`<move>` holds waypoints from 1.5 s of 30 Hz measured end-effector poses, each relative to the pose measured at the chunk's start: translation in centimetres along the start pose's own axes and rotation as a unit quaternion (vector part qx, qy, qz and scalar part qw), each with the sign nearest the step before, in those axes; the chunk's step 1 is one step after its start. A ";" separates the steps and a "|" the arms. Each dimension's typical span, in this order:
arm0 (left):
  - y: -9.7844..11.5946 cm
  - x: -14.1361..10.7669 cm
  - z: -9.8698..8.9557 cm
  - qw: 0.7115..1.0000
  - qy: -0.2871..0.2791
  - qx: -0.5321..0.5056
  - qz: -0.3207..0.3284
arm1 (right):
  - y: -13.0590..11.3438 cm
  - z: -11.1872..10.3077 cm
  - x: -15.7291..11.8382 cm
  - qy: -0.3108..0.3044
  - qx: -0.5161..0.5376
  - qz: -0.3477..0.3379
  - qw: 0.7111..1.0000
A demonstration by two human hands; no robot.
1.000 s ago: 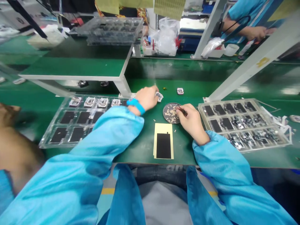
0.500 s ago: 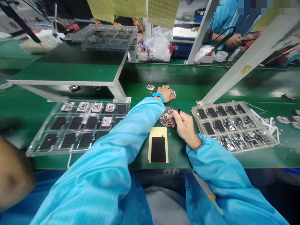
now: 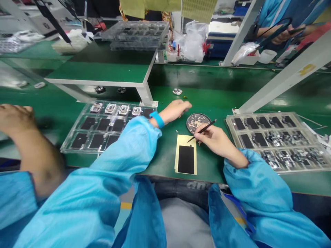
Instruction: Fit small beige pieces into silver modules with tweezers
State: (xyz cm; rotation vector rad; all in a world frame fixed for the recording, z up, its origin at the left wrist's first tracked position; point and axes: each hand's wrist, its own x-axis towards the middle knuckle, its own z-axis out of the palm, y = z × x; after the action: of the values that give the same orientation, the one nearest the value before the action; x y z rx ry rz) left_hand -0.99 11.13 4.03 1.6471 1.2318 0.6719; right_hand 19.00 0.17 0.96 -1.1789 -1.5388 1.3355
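My right hand (image 3: 210, 137) grips black tweezers (image 3: 205, 127), their tip pointing down-left over the yellow paper (image 3: 186, 140). On that paper lies a black rectangular sheet (image 3: 186, 159) with a small tab on its upper edge. Behind my right hand sits a round dark dish (image 3: 192, 119) holding small pale bits. My left hand (image 3: 176, 110), with a blue band at the wrist, hovers left of the dish. Its fingers are curled, and what they hold, if anything, is hidden. A small silver part (image 3: 177, 91) lies beyond it.
At left, a clear tray (image 3: 73, 132) carries silver parts and black sheets. Another tray (image 3: 229, 129) with black sheets and metal parts lies at right. A raised green shelf (image 3: 103, 70) and a slanted white post (image 3: 274, 72) frame the bench. A co-worker's arm (image 3: 38, 151) reaches in at left.
My left hand has drawn back left from where a silver part lay; that part no longer shows there. My right hand has turned the tweezers tip toward the yellow paper. The view has shifted.
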 end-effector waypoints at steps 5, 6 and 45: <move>-2.4 -7.3 2.0 0.985 -0.071 -0.152 -0.050 | 1.1 -0.8 -0.6 0.013 -0.119 -0.023 0.993; -2.9 -8.1 2.4 0.983 -0.074 -0.160 -0.056 | 1.2 -0.9 -0.6 0.011 -0.138 -0.026 0.990; -4.1 -9.7 4.3 0.962 -0.033 -0.245 -0.113 | -0.1 0.7 -1.5 0.112 -0.131 -0.227 0.959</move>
State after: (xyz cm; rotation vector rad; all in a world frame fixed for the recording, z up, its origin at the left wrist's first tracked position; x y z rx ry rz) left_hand -2.40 0.75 -0.42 1.0925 1.0782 0.7041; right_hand 18.73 -1.44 1.02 -1.0075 -1.7210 0.6897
